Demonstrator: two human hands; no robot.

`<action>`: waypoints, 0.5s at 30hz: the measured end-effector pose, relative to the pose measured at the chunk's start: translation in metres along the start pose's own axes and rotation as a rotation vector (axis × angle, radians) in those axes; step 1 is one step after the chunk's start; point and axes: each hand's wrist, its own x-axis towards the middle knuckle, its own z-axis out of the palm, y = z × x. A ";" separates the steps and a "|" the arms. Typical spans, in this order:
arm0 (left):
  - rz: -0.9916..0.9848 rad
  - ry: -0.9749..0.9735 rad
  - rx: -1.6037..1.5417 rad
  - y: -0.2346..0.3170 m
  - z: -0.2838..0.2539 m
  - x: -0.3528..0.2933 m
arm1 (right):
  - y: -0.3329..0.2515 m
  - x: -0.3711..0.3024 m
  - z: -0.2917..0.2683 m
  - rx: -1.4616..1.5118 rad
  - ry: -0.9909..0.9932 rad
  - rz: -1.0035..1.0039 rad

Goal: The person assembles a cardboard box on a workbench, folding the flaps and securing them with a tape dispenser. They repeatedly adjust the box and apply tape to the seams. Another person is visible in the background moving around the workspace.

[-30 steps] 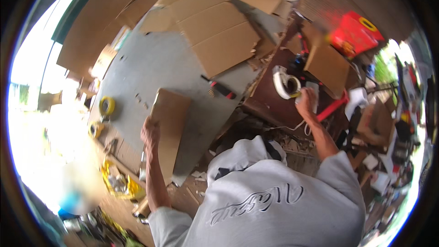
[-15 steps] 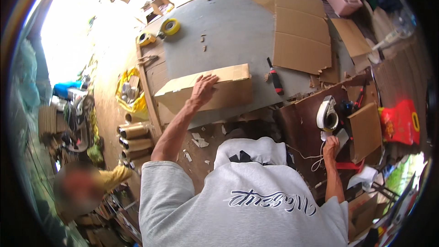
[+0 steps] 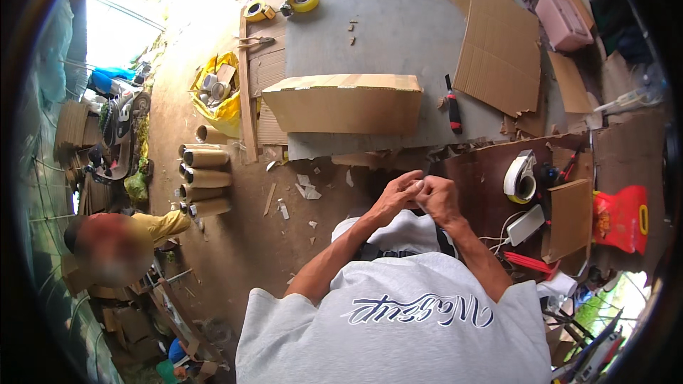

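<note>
My left hand (image 3: 393, 195) and my right hand (image 3: 439, 203) meet in front of my body, near the table's front edge. Both have their fingers closed and pinched together. Whatever lies between the fingertips is too small or hidden to name. Just beyond them, a long closed cardboard box (image 3: 348, 110) rests on the grey tabletop (image 3: 398, 35), touched by neither hand. A red-and-black knife (image 3: 454, 110) lies to the right of the box. On the brown surface at the right are a white tape dispenser (image 3: 521, 178) and a flat white device (image 3: 525, 225) with a cable.
Flattened cardboard (image 3: 498, 50) covers the table's right side. Yellow tape rolls (image 3: 304, 0) stand at the far left. Beside the table are a yellow bag (image 3: 217, 92) and several brown rolls (image 3: 206, 176). A red bag (image 3: 621, 219) sits far right. Another person's yellow sleeve (image 3: 162, 224) shows at left.
My left hand has come off the cardboard box, and my right hand has left the spot below the tape dispenser. They are now together before my body. The whole view has shifted.
</note>
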 end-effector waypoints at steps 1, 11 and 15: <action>0.008 -0.086 -0.045 0.001 -0.006 -0.004 | -0.008 -0.001 0.013 0.106 -0.050 -0.080; -0.001 -0.119 0.064 -0.001 -0.072 -0.085 | -0.059 -0.041 0.053 0.486 -0.324 0.234; -0.085 -0.019 -0.143 -0.017 -0.086 -0.108 | -0.071 -0.048 0.076 0.323 -0.147 0.088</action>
